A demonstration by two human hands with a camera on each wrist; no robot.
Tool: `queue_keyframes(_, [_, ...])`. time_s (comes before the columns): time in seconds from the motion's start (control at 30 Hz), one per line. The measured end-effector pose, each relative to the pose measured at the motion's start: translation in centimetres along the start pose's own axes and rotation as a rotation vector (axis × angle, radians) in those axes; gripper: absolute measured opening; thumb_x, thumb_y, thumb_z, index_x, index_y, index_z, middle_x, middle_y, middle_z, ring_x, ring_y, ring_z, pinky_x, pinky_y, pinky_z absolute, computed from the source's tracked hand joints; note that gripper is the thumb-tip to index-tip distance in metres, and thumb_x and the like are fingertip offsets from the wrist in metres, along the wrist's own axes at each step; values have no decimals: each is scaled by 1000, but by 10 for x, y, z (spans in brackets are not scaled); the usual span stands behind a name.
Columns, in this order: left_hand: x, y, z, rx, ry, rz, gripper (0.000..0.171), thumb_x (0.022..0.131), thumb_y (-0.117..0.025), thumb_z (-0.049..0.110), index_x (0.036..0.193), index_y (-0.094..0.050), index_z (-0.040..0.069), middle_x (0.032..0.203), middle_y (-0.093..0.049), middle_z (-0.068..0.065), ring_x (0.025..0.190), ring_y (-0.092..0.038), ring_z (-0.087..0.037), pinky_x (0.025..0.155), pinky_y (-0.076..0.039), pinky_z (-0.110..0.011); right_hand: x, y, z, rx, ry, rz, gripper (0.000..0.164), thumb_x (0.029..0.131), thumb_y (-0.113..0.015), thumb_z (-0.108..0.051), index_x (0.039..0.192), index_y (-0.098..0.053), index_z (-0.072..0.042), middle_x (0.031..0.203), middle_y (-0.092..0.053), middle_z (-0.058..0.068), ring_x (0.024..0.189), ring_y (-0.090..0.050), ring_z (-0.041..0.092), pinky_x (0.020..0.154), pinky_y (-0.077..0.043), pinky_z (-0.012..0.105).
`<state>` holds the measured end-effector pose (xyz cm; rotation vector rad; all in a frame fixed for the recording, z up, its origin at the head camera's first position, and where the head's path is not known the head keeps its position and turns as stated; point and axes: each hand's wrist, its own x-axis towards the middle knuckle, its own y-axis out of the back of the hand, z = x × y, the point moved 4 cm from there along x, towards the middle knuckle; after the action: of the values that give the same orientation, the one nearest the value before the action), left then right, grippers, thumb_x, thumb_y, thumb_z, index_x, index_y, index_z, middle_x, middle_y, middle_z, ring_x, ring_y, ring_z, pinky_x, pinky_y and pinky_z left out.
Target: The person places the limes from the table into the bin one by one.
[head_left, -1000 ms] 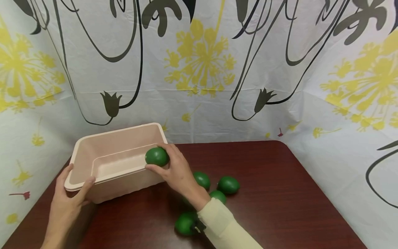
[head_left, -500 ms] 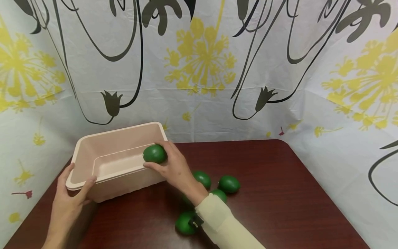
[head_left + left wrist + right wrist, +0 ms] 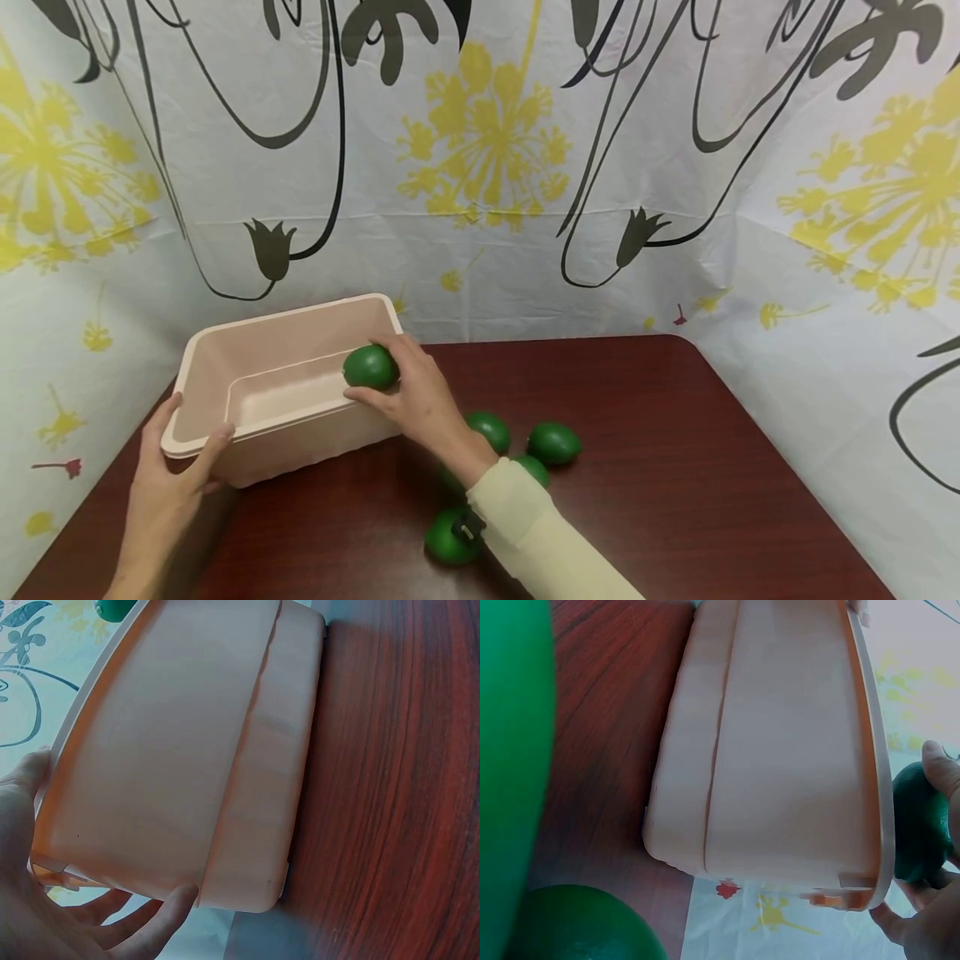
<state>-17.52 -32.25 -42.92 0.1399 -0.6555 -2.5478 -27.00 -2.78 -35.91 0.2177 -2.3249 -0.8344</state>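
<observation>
A pale pink plastic bin [image 3: 315, 437] stands on the table, turned at a slant. My left hand [image 3: 168, 483] grips its near left corner, thumb on the front and fingers at the side; the left wrist view shows this hand [image 3: 52, 900] against the bin's wall [image 3: 165, 742]. My right hand [image 3: 423, 400] holds a smooth green lime [image 3: 371, 367] between thumb and fingers, over the bin's right end. In the right wrist view the lime [image 3: 916, 825] shows just past the bin's rim [image 3: 885, 825], with the fingers around it. The visible bin floor is bare.
Several more limes lie right of the bin, among them one lime [image 3: 555, 442] furthest right and another lime [image 3: 450, 537] nearest me, partly behind the wrist camera [image 3: 468, 525]. The dark red wooden table [image 3: 675, 500] meets a patterned cloth [image 3: 480, 283] behind.
My right hand has shifted slightly left and further over the bin, with the lime still in its fingers. The left hand keeps its grip on the bin.
</observation>
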Motion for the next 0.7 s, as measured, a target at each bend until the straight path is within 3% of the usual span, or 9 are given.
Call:
queue_keyframes(0.37, [0, 0, -2, -6, 6, -9, 86, 99, -67, 49, 162, -9, 55, 173, -19, -17, 96, -46, 6, 58, -56, -16, 2, -3, 0, 36, -14, -27, 65, 89, -83, -40, 144, -55, -19, 130, -63, 2, 111, -68, 17, 91, -59, 25])
queue_keyframes(0.53, [1, 1, -1, -11, -5, -9, 86, 99, -67, 48, 162, -9, 55, 174, -18, -16, 97, -45, 7, 58, -57, -17, 3, -3, 0, 37, -3, -26, 64, 90, -83, -38, 144, -56, -18, 130, -64, 3, 111, -67, 16, 92, -59, 26])
queue_keyframes(0.7, [2, 1, 0, -11, -11, -10, 86, 99, -67, 47, 162, -9, 54, 173, -19, -17, 101, -47, 4, 58, -57, -16, 3, -2, 3, 10, -1, -21, 62, 90, -83, -37, 142, -58, -15, 135, -64, 5, 121, -65, 20, 101, -58, 32])
